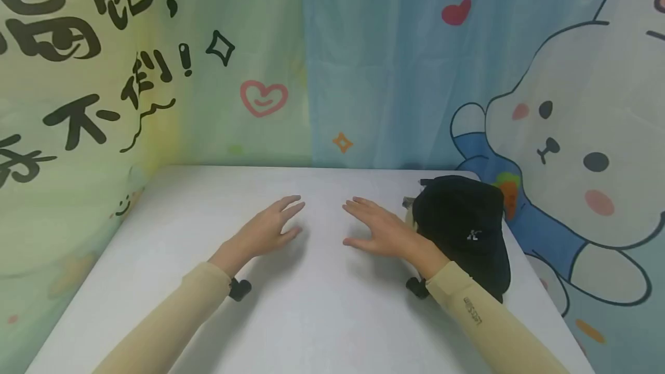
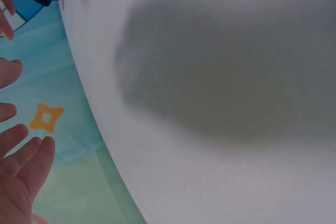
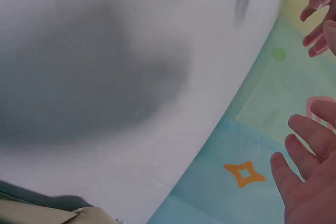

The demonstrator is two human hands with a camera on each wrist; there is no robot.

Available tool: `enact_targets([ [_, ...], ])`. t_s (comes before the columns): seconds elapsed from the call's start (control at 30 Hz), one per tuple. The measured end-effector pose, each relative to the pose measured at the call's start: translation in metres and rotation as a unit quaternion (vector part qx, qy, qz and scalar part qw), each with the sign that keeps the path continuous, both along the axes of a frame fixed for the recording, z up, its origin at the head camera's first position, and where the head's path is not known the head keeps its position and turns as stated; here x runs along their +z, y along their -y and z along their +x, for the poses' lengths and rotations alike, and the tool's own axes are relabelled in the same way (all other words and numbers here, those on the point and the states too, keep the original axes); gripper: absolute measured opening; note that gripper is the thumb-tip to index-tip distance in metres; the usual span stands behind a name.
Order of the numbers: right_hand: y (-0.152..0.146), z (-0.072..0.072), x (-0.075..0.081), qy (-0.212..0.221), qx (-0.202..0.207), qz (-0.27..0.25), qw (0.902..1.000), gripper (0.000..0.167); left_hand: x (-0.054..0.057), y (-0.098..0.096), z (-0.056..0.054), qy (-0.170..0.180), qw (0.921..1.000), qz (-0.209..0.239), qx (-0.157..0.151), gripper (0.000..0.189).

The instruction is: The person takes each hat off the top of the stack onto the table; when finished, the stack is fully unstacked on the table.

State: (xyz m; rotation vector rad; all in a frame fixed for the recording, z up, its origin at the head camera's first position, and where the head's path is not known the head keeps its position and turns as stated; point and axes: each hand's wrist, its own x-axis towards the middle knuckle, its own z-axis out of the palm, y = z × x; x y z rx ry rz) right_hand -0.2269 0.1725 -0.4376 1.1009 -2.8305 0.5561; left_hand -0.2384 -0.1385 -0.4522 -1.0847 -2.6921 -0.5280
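My left hand [image 1: 267, 229] hovers over the white table [image 1: 322, 310] with its fingers spread loosely and nothing in them. Facing it across a gap, my right hand [image 1: 381, 229] is held up the same way, also holding nothing. Close to the right of that hand lies a black cap [image 1: 462, 229] with a small light emblem, partly covered by the right forearm. Something beige [image 3: 52, 213] shows under the cap's side in the right wrist view. Shadows of both hands fall on the tabletop.
Behind the table hangs a printed curtain [image 1: 358, 74] with hearts, writing and a large white rabbit. The table's far edge runs along its foot. Dark wrist cameras are strapped under both beige sleeves [image 1: 171, 316].
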Motion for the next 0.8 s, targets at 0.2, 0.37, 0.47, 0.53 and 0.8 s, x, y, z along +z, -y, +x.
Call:
enact_targets([
  [0.2, -0.002, -0.001, 0.004, -0.003, -0.004, 0.001, 1.0, 0.075, 0.0, -0.008, -0.004, 0.002, 1.0, -0.005, -0.003, 0.056],
  [0.37, -0.012, -0.001, 0.01, 0.005, -0.025, 0.007, 0.9996, 0.072, 0.002, -0.024, -0.006, 0.018, 0.9998, 0.003, -0.006, 0.056],
  [0.47, -0.021, -0.002, 0.017, 0.002, -0.052, 0.007, 0.9986, 0.069, 0.005, -0.037, -0.008, 0.031, 0.9992, 0.02, -0.014, 0.054],
  [0.53, -0.029, -0.004, 0.024, -0.006, -0.074, 0.003, 0.9972, 0.068, 0.009, -0.048, -0.01, 0.041, 0.9983, 0.037, -0.02, 0.053],
  [0.8, -0.08, -0.011, 0.065, -0.068, -0.157, -0.084, 0.9816, 0.054, 0.018, -0.103, -0.02, 0.131, 0.9847, 0.106, -0.041, 0.052],
])
